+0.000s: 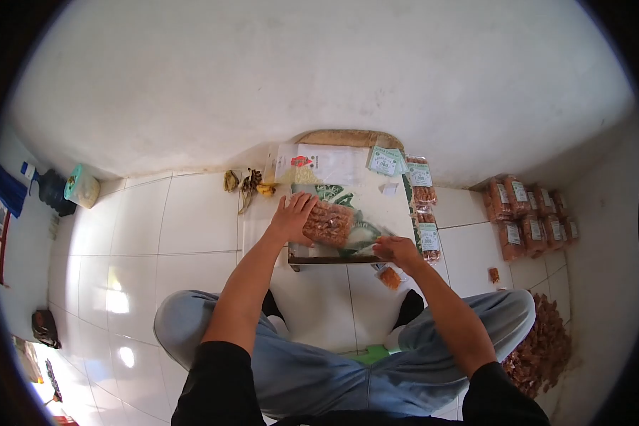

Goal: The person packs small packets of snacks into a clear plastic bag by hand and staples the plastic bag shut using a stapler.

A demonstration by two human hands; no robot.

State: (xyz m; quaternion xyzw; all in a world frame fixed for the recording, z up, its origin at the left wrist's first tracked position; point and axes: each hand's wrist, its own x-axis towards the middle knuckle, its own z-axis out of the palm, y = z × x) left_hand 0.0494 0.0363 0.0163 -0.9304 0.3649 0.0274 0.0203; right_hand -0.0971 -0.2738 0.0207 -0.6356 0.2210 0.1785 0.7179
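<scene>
a clear packet of brown pieces [330, 224] is on the near left of the tabletop [386, 216]. the left hand [292, 219] rests on the packet's left end, fingers partly spread; its grip cannot be told. the right hand [397, 253], fingers curled, is at the tabletop's near right edge, any hold unclear. printed cards [385, 162] lie at the tabletop's far right corner, labelled packets [428, 238] just right of it, stacked packs [520, 197] farther right.

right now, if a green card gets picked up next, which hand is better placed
Probably the right hand: it is nearer the green cards, which lie toward that side, while the left hand rests on the clear pack. Whether the right hand grips anything is unclear.
</scene>
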